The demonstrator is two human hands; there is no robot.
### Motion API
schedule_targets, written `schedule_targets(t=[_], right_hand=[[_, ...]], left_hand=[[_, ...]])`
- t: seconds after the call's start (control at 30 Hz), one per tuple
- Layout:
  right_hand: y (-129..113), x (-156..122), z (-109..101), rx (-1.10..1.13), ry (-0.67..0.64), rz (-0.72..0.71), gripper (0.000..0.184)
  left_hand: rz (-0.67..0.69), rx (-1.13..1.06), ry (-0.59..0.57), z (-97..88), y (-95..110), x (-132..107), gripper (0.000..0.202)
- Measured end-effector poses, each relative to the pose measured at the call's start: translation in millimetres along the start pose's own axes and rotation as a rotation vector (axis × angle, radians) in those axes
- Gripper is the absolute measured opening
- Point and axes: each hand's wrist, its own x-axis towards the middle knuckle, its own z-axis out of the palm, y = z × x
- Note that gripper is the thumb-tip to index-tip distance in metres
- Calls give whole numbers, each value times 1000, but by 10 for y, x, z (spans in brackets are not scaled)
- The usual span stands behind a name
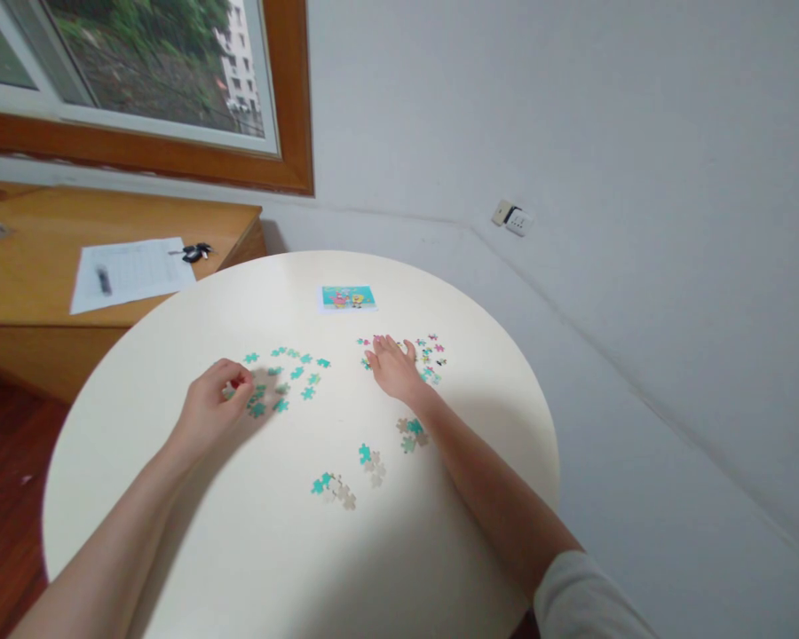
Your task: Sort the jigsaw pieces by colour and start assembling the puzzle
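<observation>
My left hand (217, 397) hovers at the left edge of a spread of teal jigsaw pieces (297, 373). Its fingers are curled with thumb and forefinger pressed together; whatever may be between them is too small to make out. My right hand (394, 367) lies with fingers spread over a second group of jigsaw pieces, partly covering it. Pink, teal and yellowish pieces (427, 358) show to its right. Closer to me are three small clusters: teal and grey pieces (336, 490), a few more pieces (373, 464), and others (410, 433) beside my right forearm.
All this lies on a round white table (253, 532). A picture card (348, 298) with cartoon figures is near its far side. On the wooden desk (126, 213) at left are a paper sheet (137, 273) and keys (196, 252). White walls border the table behind and right.
</observation>
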Motion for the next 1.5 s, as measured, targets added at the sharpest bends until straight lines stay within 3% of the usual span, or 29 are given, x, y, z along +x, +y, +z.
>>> schedule_targets(t=[0.27,0.5,0.63,1.0,1.2,1.5], right_hand=[[12,172,-111,59,-68,58,45],[323,37,-175,85,-47,161,46],[458,-66,-141,36,-48,125,45],[414,42,-194,39,-62,139,47],[652,-17,-250,133,31,254,47],[668,-168,-258,17,-68,155,48]], left_hand=[[23,19,12,14,-67,6,16],[31,13,16,17,-82,13,18],[36,14,4,10,-67,19,18],[16,23,-7,4,-51,7,19],[-1,16,-15,-10,-12,3,17],[-2,26,-27,-14,-13,-2,17]])
